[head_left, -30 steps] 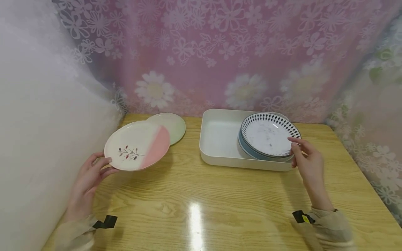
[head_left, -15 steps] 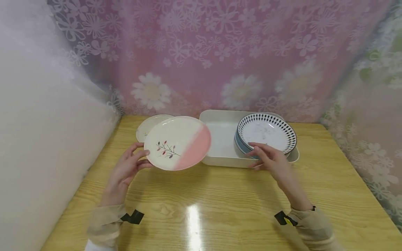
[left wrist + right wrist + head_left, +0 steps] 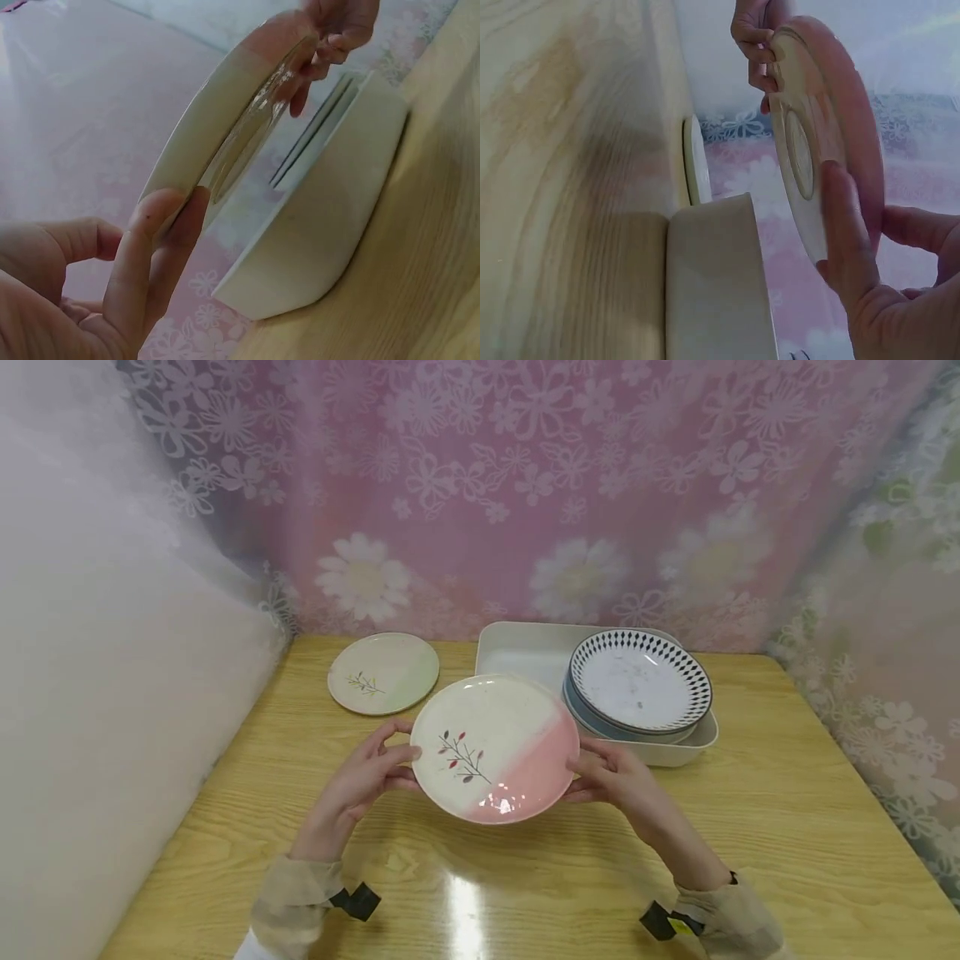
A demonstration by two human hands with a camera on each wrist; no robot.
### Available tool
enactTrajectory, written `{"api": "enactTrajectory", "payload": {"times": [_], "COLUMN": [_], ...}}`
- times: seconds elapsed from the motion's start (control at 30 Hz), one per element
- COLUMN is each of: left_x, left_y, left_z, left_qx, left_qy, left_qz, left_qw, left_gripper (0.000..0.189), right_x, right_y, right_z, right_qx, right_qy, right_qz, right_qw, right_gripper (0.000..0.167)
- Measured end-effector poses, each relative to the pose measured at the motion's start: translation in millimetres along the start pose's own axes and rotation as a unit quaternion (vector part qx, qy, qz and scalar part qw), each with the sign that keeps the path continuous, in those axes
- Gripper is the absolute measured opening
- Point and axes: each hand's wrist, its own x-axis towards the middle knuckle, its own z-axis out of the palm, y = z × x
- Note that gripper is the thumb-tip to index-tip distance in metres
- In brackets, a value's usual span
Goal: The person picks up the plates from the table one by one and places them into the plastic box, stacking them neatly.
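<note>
A cream and pink plate (image 3: 495, 747) with a twig pattern is held up above the table, tilted towards me. My left hand (image 3: 367, 777) pinches its left rim, thumb on top and fingers underneath. On the pink side my right hand (image 3: 615, 781) grips the opposite rim in the same way. The right wrist view shows the underside of the plate (image 3: 810, 135) with its foot ring. Behind it, a white tray (image 3: 675, 753) holds a stack of dishes, topped by a white plate (image 3: 637, 681) with a black diamond rim. The held plate overlaps the tray's front left part in the head view.
A cream and green plate (image 3: 384, 672) with a twig pattern lies flat at the back left of the wooden table (image 3: 247, 835). A flowered pink curtain (image 3: 465, 527) hangs along the back edge, and a white wall (image 3: 112, 652) borders the left side.
My left hand has carried the pink and cream plate rightwards to the middle. The right hand has left the side of the diamond-rimmed plate, moved left and taken hold of the pink rim.
</note>
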Motion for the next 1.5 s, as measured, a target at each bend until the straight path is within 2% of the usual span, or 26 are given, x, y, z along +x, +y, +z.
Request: {"api": "enactTrajectory", "payload": {"times": [0.2, 0.4, 0.57, 0.73, 0.9, 1.03, 1.23, 1.37, 1.5], "left_x": [-1.7, -1.2, -0.5, 2.2, 6.5, 10.3, 16.8, 24.2, 32.3], "left_y": [-2.6, -4.1, -8.5, -9.5, -6.4, -0.2, 12.3, 21.0, 29.9], "left_z": [3.9, 8.0, 10.9, 12.7, 13.6, 16.2, 25.5, 34.6, 44.8], "left_qx": [0.029, 0.067, 0.081, 0.085, 0.092, 0.100, 0.123, 0.127, 0.123], "left_qy": [-0.025, -0.045, -0.055, -0.070, -0.090, -0.099, -0.097, -0.088, -0.064], "left_qz": [0.005, -0.007, -0.019, -0.016, -0.012, -0.008, 0.004, 0.020, 0.042], "left_qw": [0.9992, 0.9967, 0.9950, 0.9938, 0.9916, 0.9900, 0.9876, 0.9878, 0.9895], "left_gripper": [0.032, 0.032, 0.032, 0.034, 0.036, 0.037, 0.040, 0.042, 0.048], "right_x": [-12.8, -21.9, -24.8, -28.3, -32.8, -35.3, -35.8, -35.6, -35.1], "right_y": [8.5, 16.0, 21.2, 23.4, 23.1, 18.9, 5.7, -5.4, -16.4], "right_z": [-2.3, -2.8, -4.3, -5.9, -8.5, -12.9, -25.0, -36.5, -48.5], "right_qx": [0.044, 0.077, 0.079, 0.077, 0.088, 0.091, 0.082, 0.087, 0.119], "right_qy": [-0.032, -0.031, -0.030, -0.024, -0.016, -0.002, 0.019, 0.029, 0.038], "right_qz": [0.023, 0.035, 0.029, 0.021, 0.004, -0.011, -0.038, -0.061, -0.084], "right_qw": [0.9983, 0.9960, 0.9960, 0.9965, 0.9960, 0.9958, 0.9957, 0.9939, 0.9887], "right_gripper": [0.059, 0.058, 0.059, 0.060, 0.058, 0.049, 0.033, 0.039, 0.040]}}
